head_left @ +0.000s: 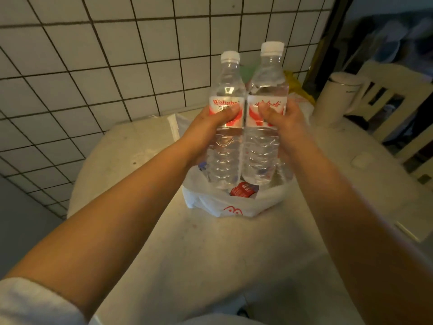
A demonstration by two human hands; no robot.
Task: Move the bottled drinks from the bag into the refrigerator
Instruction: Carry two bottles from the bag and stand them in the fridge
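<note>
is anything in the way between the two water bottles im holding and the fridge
Cannot tell: the refrigerator is not in view. Both bottles are already clear of the bag, the left hand gripping the left bottle and the right hand the right bottle. Around them, only the tiled wall behind and a white kettle to the right.

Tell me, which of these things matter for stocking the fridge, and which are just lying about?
Job: left bottle in left hand; right bottle in right hand; white bag; red-labelled item inside.
Lying about: white kettle; chair; table.
</note>
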